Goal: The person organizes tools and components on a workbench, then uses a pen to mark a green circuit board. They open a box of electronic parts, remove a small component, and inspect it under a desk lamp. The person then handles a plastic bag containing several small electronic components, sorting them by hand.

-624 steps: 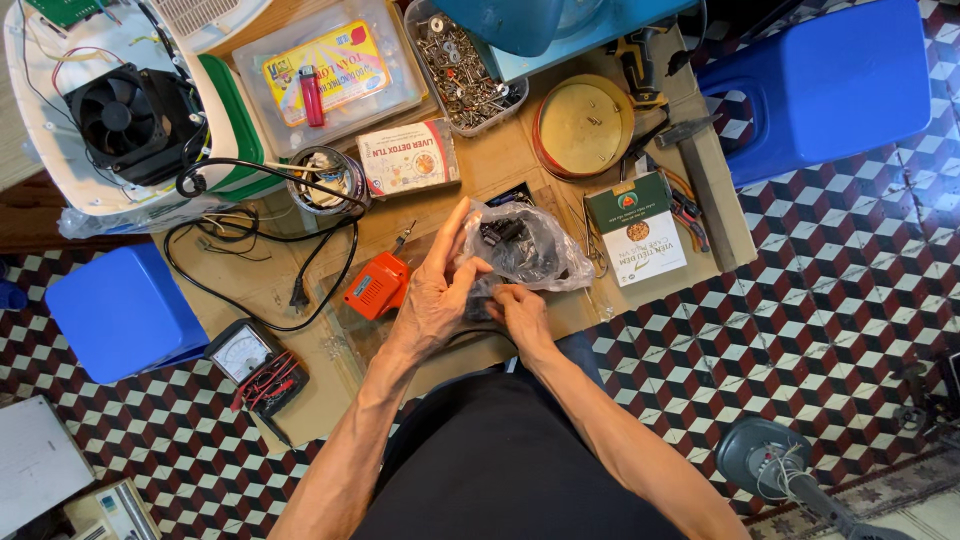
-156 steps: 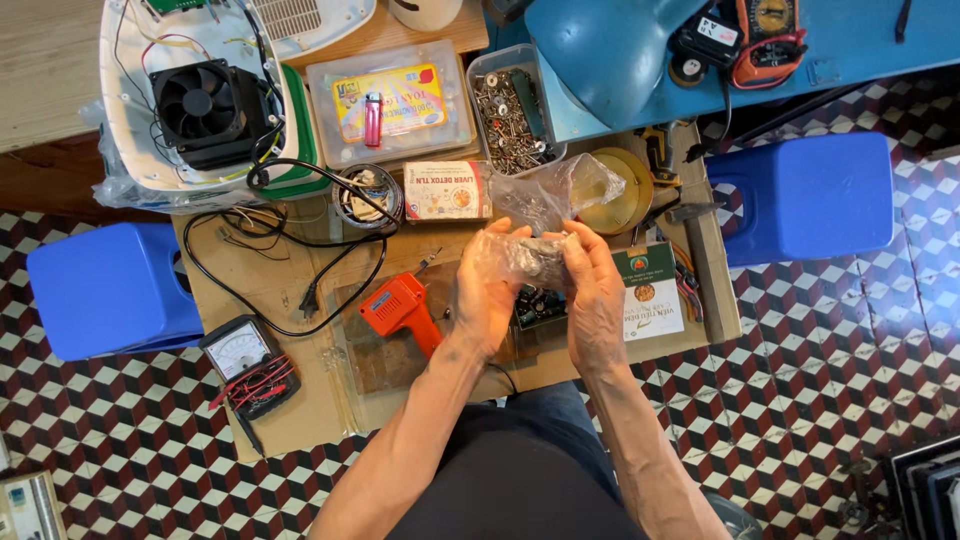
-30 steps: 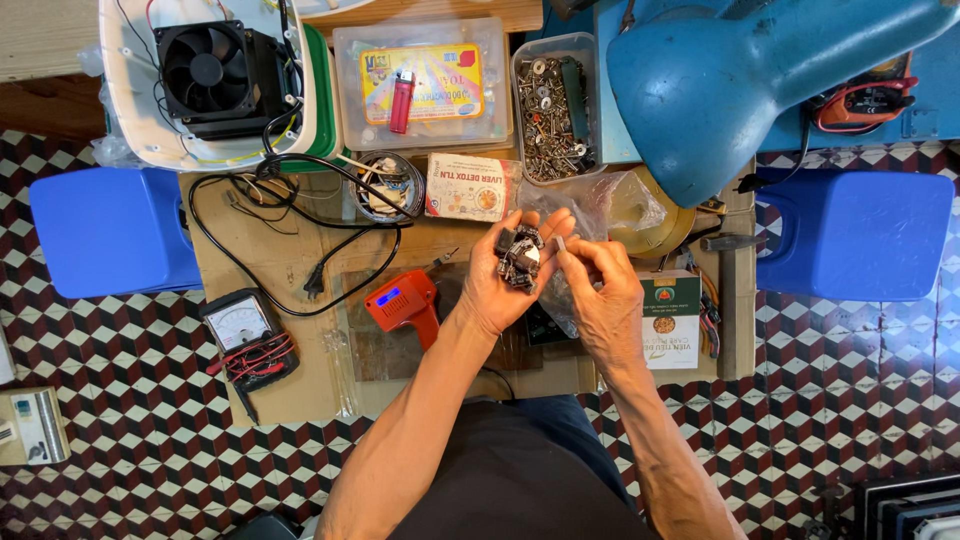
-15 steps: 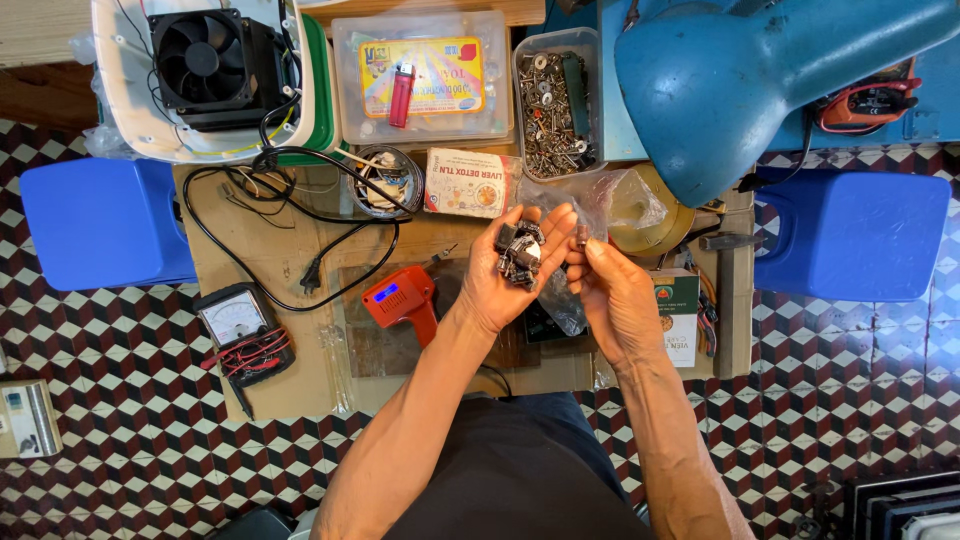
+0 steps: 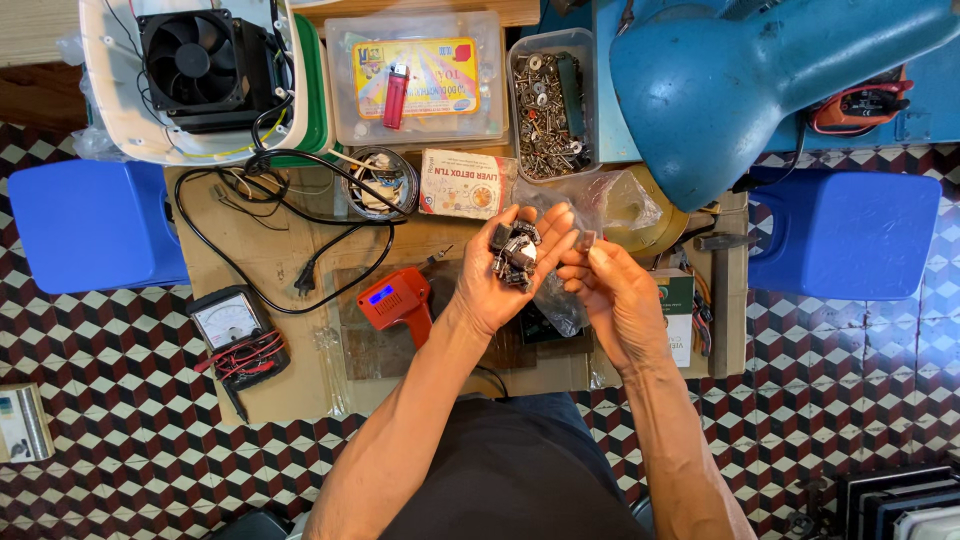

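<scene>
Cupping a pile of small black parts (image 5: 515, 255), the left hand (image 5: 505, 275) is lying open above the red tool (image 5: 398, 300), while the right hand (image 5: 615, 295) is pinching one part (image 5: 587, 240) beside it.

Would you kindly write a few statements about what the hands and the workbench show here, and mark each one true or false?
1. The left hand cups a pile of small dark electrical parts in its open palm. True.
2. The right hand grips the orange soldering gun. False: the gun lies on the table left of both hands; the right hand pinches one small part.
3. A red lighter lies on the lid of a clear plastic box. True.
4. The analogue multimeter sits on the blue stool. False: it lies on the bench's front left corner.
5. A clear container of screws stands beside the blue lamp shade. True.
</scene>
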